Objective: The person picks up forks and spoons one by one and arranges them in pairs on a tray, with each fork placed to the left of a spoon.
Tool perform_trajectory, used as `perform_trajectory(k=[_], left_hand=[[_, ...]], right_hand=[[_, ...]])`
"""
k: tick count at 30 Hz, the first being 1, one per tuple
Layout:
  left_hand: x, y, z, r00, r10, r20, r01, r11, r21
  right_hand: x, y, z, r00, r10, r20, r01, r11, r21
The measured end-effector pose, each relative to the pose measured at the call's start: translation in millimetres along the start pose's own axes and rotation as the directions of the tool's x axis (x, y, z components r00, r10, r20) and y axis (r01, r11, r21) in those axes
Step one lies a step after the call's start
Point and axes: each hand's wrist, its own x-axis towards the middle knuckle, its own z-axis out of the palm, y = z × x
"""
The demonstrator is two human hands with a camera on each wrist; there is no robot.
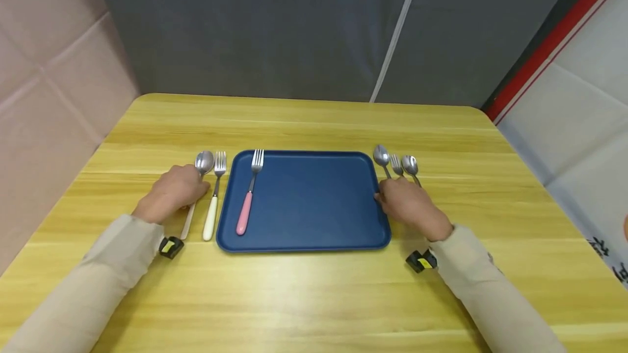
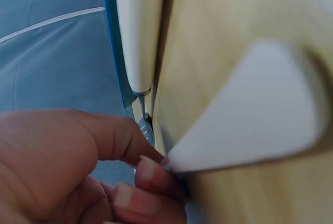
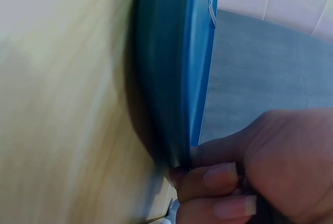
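In the head view my left hand (image 1: 174, 192) pinches a spoon (image 1: 204, 162) with a pale handle; the left wrist view shows thumb and fingertips meeting on that white handle (image 2: 255, 109). A white-handled fork (image 1: 210, 217) lies beside it. The blue tray (image 1: 314, 200) lies at the middle, bearing a pink-handled fork (image 1: 244, 214). My right hand (image 1: 407, 206) grips the tray's right rim (image 3: 188, 78), thumb against its edge and fingers curled below. Past that hand stick out a spoon (image 1: 381, 155), a small fork (image 1: 396, 165) and another spoon (image 1: 410, 164), their handles hidden.
The yellow wooden table (image 1: 314, 298) carries everything. A grey curtain (image 1: 255, 31) hangs behind its far edge. Pale tiled walls stand at the left (image 1: 49, 70) and right (image 1: 584, 113), with a red strip (image 1: 554, 42) on the right.
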Motion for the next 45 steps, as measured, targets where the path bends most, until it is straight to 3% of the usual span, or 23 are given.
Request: perform_trajectory(k=[5,11,14,22,31,35,45], left_hand=[[-0.2,3.1,-1.1,1.0,0.007,-0.008,-0.007,1.0,0.004],[-2.5,15.7,-7.4,0.992,0.05,-0.116,-0.048,0.999,0.02],[-3.1,26.8,-10.8,0.989,0.048,-0.139,-0.048,0.999,0.005],[1.1,63.8,-10.1,0.996,0.006,-0.087,-0.008,1.0,-0.024],[13.1,103.4,2.8,0.994,0.057,-0.089,-0.062,0.997,-0.052],[17.1,112.0,9.1,0.994,0.079,-0.08,-0.083,0.995,-0.053],[20.0,120.5,23.5,0.999,0.031,0.033,-0.029,0.998,-0.06]], right_hand=[[-0.4,-0.2,-0.2,1.0,0.009,0.007,-0.009,1.0,-0.001],[2.6,-0.7,-2.3,1.0,0.003,0.0,-0.003,1.0,-0.03],[4.9,-1.6,-3.2,1.0,-0.006,-0.009,0.005,0.999,-0.04],[6.8,-3.0,-0.5,1.0,0.005,-0.004,-0.005,1.0,-0.03],[5.9,-2.5,-0.2,1.0,0.006,-0.005,-0.006,1.0,-0.02],[6.8,-3.6,0.9,1.0,0.006,0.0,-0.006,1.0,-0.016],[7.2,-5.8,0.0,1.0,0.01,0.017,-0.01,1.0,-0.017]])
